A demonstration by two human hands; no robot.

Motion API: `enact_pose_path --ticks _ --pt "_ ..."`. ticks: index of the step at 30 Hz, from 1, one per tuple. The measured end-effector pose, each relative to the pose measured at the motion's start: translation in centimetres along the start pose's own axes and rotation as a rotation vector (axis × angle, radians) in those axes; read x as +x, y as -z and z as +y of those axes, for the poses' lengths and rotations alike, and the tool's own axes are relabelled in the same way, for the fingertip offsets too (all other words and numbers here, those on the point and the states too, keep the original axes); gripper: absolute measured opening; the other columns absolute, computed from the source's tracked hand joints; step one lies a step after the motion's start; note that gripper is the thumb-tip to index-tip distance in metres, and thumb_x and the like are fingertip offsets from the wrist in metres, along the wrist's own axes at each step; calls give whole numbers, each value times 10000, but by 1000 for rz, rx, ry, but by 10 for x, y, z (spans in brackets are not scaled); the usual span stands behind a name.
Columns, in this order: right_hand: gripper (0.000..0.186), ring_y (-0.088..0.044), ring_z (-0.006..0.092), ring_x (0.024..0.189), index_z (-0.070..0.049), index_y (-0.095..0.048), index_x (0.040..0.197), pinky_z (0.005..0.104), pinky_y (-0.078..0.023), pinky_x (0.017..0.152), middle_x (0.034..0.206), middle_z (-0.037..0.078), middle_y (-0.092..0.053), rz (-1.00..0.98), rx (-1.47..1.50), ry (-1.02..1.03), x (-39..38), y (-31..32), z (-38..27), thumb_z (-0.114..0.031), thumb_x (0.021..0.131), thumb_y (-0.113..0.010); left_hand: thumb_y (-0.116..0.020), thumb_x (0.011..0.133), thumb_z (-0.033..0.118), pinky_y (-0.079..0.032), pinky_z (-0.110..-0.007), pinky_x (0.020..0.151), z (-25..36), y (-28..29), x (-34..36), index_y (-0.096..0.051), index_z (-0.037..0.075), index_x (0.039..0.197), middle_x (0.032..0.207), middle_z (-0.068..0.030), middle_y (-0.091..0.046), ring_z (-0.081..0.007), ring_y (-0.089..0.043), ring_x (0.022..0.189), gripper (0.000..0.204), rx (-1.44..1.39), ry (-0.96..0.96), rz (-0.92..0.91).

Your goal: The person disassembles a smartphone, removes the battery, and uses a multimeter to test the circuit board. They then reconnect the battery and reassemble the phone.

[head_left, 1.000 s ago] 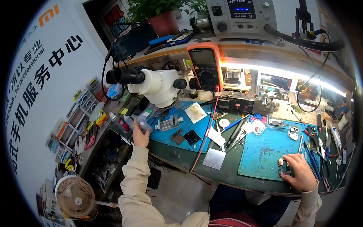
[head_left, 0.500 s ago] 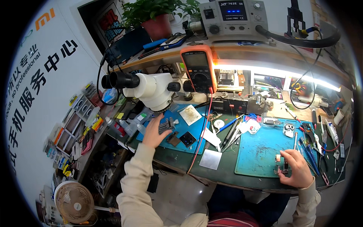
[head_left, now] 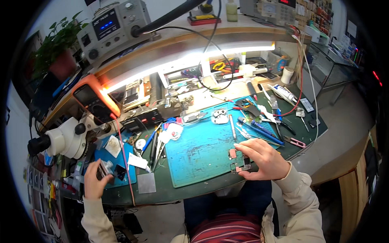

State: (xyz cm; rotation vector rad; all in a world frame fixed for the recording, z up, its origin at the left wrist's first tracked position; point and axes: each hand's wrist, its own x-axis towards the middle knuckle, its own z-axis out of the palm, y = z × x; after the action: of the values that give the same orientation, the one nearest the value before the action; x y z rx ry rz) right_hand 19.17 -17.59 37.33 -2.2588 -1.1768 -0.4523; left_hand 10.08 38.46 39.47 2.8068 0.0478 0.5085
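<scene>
My left hand (head_left: pixel 94 182) is closed round a small metal clamp fixture (head_left: pixel 104 169) with a screw knob, at the small blue mat (head_left: pixel 129 178) on the left. Beside it lies a black square part (head_left: pixel 120 172). My right hand (head_left: pixel 265 158) pinches a phone circuit board (head_left: pixel 234 154) with copper-coloured patches between thumb and fingers. That board is held over the right near part of the large blue mat (head_left: pixel 194 162). Whether it touches the mat I cannot tell.
A white microscope (head_left: pixel 67 141) and an orange multimeter (head_left: pixel 95 101) stand at the left. Tweezers (head_left: pixel 243 131), a screwdriver (head_left: pixel 232 126) and pliers (head_left: pixel 285 126) lie at the right. A square metal plate (head_left: pixel 146 183) lies between the mats. A red lead (head_left: pixel 125 162) crosses the left side.
The view has swung to the right, so the bench appears farther left. My left hand with the clamp fixture is closer to the black square part. My right hand still holds the circuit board.
</scene>
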Motion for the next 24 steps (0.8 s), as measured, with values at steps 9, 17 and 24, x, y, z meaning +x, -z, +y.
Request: enact_pose_path --ticks 9,17,24 --pt "714 -632 348 1115 20 -584 1352 436 -510 951 1253 166 -641 116 -26 -49 -3 7 -4 -249 749 -854 -877 755 262 -523 -430 936 241 -101 27 -600 7 1353 1184 -166 -658 -347 -644 1069 707 -243 -618 -188" --pt "649 -642 323 1102 5 -609 1323 425 -506 938 1234 149 -652 54 -17 -45 -1 4 -12 -276 786 -841 -910 693 417 -481 -451 1026 257 -157 45 -455 -22 1474 1273 -194 -629 -381 -617 1143 1005 -542 -712 -286" --pt "597 -644 285 1108 -11 -587 1361 410 -493 936 1229 129 -662 -19 85 54 34 -52 -16 -284 865 -776 -972 673 249 -433 -422 1120 193 -151 40 -298 31 1596 1396 -169 -592 -317 -566 1306 1163 -825 -504 -371"
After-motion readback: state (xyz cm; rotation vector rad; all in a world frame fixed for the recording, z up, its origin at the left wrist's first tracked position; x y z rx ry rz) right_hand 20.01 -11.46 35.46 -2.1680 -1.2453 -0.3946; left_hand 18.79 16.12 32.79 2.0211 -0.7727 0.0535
